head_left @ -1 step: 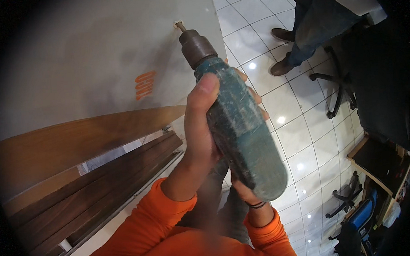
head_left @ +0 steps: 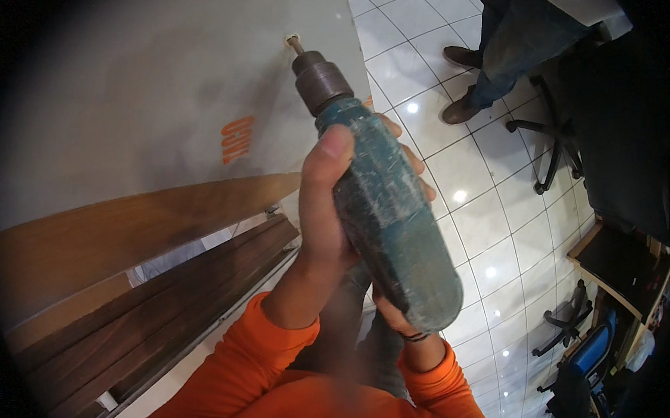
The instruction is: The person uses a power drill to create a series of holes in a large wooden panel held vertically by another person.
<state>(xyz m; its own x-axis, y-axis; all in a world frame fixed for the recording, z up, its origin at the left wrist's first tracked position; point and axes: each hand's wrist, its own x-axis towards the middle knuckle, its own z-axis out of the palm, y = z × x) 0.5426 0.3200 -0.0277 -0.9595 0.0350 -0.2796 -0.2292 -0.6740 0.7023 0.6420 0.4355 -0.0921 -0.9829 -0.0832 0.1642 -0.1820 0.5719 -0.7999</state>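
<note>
Drill (head_left: pixel 399 214) holds its bit (head_left: pixel 298 46) at a pale-edged hole (head_left: pixel 290 38) in a grey panel (head_left: pixel 158 90), left grip (head_left: pixel 323 191) wrapped closed round the body, right grip (head_left: pixel 395 312) too hidden to judge, where steady, straight pressure should best limit chipping.

From here, I keep my left hand (head_left: pixel 321 209) curled, thumb (head_left: pixel 335 143) extended; my right hand (head_left: pixel 394 313) sits lower, mostly hidden.

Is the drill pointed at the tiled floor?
No, the drill points at the grey panel, with the tip of its bit at a pale-edged spot there.
</note>
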